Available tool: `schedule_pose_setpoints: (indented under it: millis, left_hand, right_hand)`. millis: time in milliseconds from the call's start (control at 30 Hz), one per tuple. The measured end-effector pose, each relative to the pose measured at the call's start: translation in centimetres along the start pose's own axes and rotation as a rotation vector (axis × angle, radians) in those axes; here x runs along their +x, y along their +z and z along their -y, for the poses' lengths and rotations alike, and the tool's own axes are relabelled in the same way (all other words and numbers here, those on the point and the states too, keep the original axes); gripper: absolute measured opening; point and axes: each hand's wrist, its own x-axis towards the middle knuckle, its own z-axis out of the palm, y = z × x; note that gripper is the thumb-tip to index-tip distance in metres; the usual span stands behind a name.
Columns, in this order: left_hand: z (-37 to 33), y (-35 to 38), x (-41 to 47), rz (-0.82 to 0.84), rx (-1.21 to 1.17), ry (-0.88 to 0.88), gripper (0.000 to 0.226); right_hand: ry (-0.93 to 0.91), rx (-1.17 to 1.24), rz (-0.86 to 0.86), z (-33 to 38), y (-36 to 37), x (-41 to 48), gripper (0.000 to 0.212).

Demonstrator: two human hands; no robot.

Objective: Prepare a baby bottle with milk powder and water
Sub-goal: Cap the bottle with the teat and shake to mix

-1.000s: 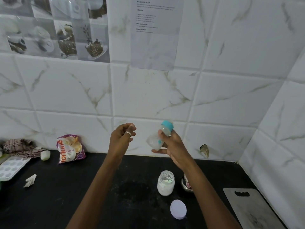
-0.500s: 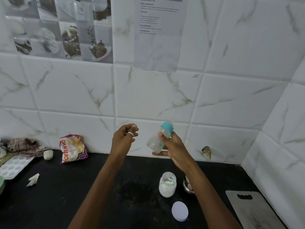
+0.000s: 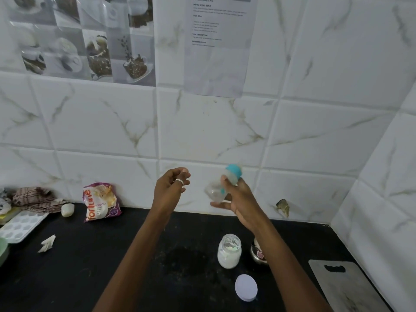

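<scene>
My right hand (image 3: 238, 199) grips a small clear baby bottle (image 3: 216, 190) with a teal cap (image 3: 234, 171), tilted and blurred, raised in front of the wall tiles. Beside it, a short gap to the left, my left hand (image 3: 171, 188) hangs in the air with curled fingers, a ring on one, holding nothing. On the black counter (image 3: 112, 266) below stands an open glass jar of white milk powder (image 3: 229, 251). Its pale lilac lid (image 3: 246, 287) lies flat in front of it. A small steel cup (image 3: 258, 255) sits partly hidden behind my right forearm.
A "fortune" packet (image 3: 100, 201) leans on the wall at left, with a cloth (image 3: 33, 198), a white tray (image 3: 20, 224), a crumpled paper scrap (image 3: 47, 243) and a green bowl edge (image 3: 3, 248). A grey cutting board (image 3: 344, 287) lies at the right front.
The bottle stays raised in my right hand and looks more blurred now, tilting slightly. My left hand has barely moved.
</scene>
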Motion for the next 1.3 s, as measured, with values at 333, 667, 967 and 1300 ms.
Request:
schedule_pose_setpoints:
  millis: [333,667,967,1300]
  left_hand:
    - [0.1,0.1,0.0,0.001,-0.005,-0.005,0.009]
    - [0.1,0.1,-0.2,0.012,-0.004,0.007,0.011]
    - [0.0,0.2,-0.2,0.018,-0.003,0.015,0.010]
    - [0.2,-0.1,-0.2,0.012,0.001,0.009,0.010]
  right_hand:
    - [-0.011,-0.058,0.037,-0.5,0.1,-0.5,0.063]
    - [-0.041,0.157,-0.071,-0.2,-0.7,-0.2,0.059]
    - [-0.044,0.190,-0.110,0.0,-0.9,0.0,0.059]
    - [-0.061,0.243,-0.139,-0.3,-1.0,0.1,0.060]
